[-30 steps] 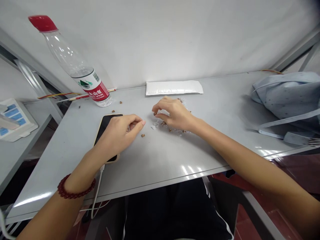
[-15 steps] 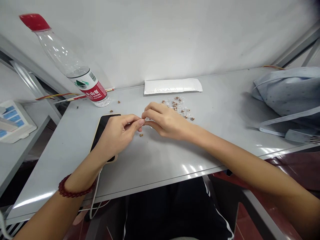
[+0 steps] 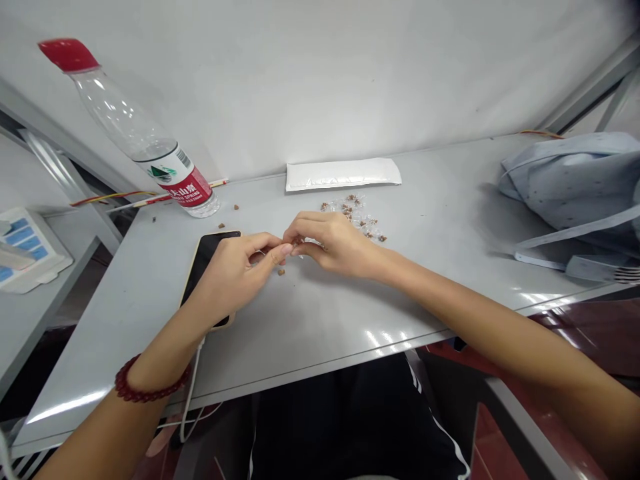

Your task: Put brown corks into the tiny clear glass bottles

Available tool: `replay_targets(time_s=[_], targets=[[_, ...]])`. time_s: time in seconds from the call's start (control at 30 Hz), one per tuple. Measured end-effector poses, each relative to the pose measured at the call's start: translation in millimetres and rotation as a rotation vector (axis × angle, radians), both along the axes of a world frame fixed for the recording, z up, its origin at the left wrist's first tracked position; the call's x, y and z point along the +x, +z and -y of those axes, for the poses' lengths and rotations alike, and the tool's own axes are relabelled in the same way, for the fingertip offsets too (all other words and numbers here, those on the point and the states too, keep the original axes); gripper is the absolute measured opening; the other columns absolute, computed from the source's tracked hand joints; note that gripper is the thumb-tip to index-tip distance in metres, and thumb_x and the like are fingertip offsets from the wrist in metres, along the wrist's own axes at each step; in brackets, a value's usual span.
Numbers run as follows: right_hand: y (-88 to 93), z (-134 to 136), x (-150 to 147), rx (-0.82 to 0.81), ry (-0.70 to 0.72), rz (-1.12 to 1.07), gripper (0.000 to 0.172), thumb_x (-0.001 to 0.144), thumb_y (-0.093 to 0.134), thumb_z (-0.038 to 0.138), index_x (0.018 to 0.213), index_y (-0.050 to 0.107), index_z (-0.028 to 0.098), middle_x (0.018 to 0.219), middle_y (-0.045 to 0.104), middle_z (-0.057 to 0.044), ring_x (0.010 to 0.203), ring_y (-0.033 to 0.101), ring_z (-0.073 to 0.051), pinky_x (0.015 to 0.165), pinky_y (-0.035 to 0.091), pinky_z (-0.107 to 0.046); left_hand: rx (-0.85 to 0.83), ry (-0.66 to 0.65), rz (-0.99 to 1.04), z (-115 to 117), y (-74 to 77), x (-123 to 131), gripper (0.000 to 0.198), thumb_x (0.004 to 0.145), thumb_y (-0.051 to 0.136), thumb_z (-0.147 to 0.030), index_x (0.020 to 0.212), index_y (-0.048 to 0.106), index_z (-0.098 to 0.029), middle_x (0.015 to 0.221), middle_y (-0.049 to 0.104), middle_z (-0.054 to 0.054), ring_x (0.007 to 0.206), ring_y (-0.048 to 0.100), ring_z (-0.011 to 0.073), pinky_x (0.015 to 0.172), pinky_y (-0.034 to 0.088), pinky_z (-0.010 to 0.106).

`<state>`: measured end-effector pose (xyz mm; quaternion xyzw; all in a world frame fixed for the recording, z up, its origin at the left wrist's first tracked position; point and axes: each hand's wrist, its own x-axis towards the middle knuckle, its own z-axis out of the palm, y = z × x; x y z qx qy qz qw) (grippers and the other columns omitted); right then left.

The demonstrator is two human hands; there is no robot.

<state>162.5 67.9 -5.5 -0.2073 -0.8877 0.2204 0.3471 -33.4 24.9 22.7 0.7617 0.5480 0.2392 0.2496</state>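
Note:
My left hand (image 3: 235, 273) rests curled on a black smartphone (image 3: 206, 267) in a tan case, and what its fingers hold is hidden. My right hand (image 3: 335, 245) reaches across, and its fingertips pinch a small brown bit with clear wrapping (image 3: 299, 241) close to my left thumb. Behind them lies a scatter of brown bits in clear plastic wrappers (image 3: 353, 215). One loose brown bit (image 3: 281, 271) sits on the grey table (image 3: 310, 320) just below my left thumb.
A water bottle with a red cap (image 3: 143, 130) lies tilted at the back left, with a few brown crumbs (image 3: 221, 226) near it. A white flat packet (image 3: 343, 175) lies along the back edge. A pale blue cloth bag (image 3: 570, 193) sits at right. A charging cable (image 3: 193, 380) hangs from the phone.
My right hand has moved left off the wrappers, uncovering them, and now meets my left hand's fingertips. The view has shifted slightly.

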Motion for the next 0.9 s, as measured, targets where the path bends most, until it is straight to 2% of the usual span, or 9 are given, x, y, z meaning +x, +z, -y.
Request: replay_targets(time_s=[0.1, 0.2, 0.3, 0.4, 0.47, 0.6, 0.8, 0.9], targets=[[-1.8, 1.3, -3.0, -0.018, 0.0, 0.009, 0.012, 0.093, 0.052, 0.014, 0.086, 0.06, 0.017, 0.086, 0.066, -0.004, 0.075, 0.056, -0.014, 0.069, 0.041, -0.028, 0.028, 0.004, -0.034, 1.8, 0.4, 1.3, 0.031, 0.088, 0.055, -0.044, 0.075, 0.072, -0.021, 0.061, 0.067, -0.002, 0.054, 0.052, 0.0136, 0.052, 0.038, 0.025], [-3.7, -2.9, -1.8, -0.011, -0.029, 0.1, 0.017, 0.089, 0.049, 0.006, 0.087, 0.062, 0.016, 0.088, 0.066, -0.004, 0.074, 0.054, -0.013, 0.069, 0.04, -0.028, 0.022, 0.018, -0.081, 0.9, -0.1, 0.2, 0.036, 0.085, 0.055, -0.048, 0.069, 0.07, -0.02, 0.057, 0.063, -0.001, 0.051, 0.047, 0.0138, 0.051, 0.036, 0.027], [-4.1, -11.5, 4.1, -0.028, -0.145, 0.179, 0.019, 0.087, 0.048, 0.004, 0.089, 0.063, 0.015, 0.091, 0.066, -0.006, 0.075, 0.055, -0.014, 0.069, 0.04, -0.028, 0.015, 0.025, -0.117, -2.3, 0.2, -4.4, 0.035, 0.083, 0.056, -0.049, 0.068, 0.069, -0.02, 0.063, 0.067, 0.001, 0.057, 0.051, 0.0154, 0.056, 0.038, 0.028], [-2.9, -20.3, 11.7, -0.127, -0.284, 0.178, 0.014, 0.087, 0.052, 0.007, 0.085, 0.064, 0.015, 0.086, 0.067, -0.005, 0.075, 0.056, -0.014, 0.07, 0.04, -0.029, -0.047, 0.012, -0.147, -6.7, 1.0, -11.5, 0.033, 0.08, 0.058, -0.049, 0.07, 0.071, -0.021, 0.074, 0.072, 0.003, 0.067, 0.058, 0.0184, 0.063, 0.042, 0.03], [-2.6, -23.9, 14.8, -0.203, -0.328, 0.204, 0.013, 0.085, 0.055, 0.007, 0.084, 0.065, 0.015, 0.084, 0.069, -0.004, 0.076, 0.057, -0.015, 0.072, 0.041, -0.029, -0.109, -0.026, -0.191, -10.3, -0.3, -16.3, 0.032, 0.079, 0.06, -0.05, 0.074, 0.073, -0.022, 0.076, 0.072, 0.002, 0.071, 0.06, 0.0196, 0.066, 0.043, 0.031], [-5.0, -25.0, 15.1, -0.262, -0.319, 0.303, 0.014, 0.087, 0.054, 0.01, 0.087, 0.067, 0.015, 0.086, 0.07, -0.006, 0.079, 0.058, -0.017, 0.071, 0.041, -0.03, -0.162, -0.076, -0.256, -16.6, -7.7, -23.0, 0.032, 0.077, 0.064, -0.053, 0.077, 0.074, -0.023, 0.078, 0.072, 0.003, 0.074, 0.062, 0.0212, 0.069, 0.045, 0.032], [-7.4, -24.7, 13.9, -0.171, -0.295, 0.426, 0.025, 0.088, 0.046, 0.003, 0.094, 0.069, 0.012, 0.096, 0.068, -0.01, 0.089, 0.057, -0.019, 0.077, 0.041, -0.031, -0.155, -0.134, -0.221, -16.3, -16.1, -20.3, 0.034, 0.076, 0.063, -0.05, 0.091, 0.071, -0.021, 0.086, 0.072, 0.005, 0.077, 0.064, 0.0221, 0.07, 0.05, 0.034], [-5.7, -23.0, 14.9, -0.156, -0.307, 0.421, 0.025, 0.092, 0.046, 0.008, 0.099, 0.07, 0.012, 0.1, 0.065, -0.011, 0.09, 0.056, -0.02, 0.079, 0.041, -0.032, -0.137, -0.182, -0.216, -14.8, -16.8, -17.2, 0.029, 0.079, 0.059, -0.046, 0.088, 0.07, -0.021, 0.087, 0.073, 0.005, 0.076, 0.064, 0.0212, 0.071, 0.051, 0.034]])
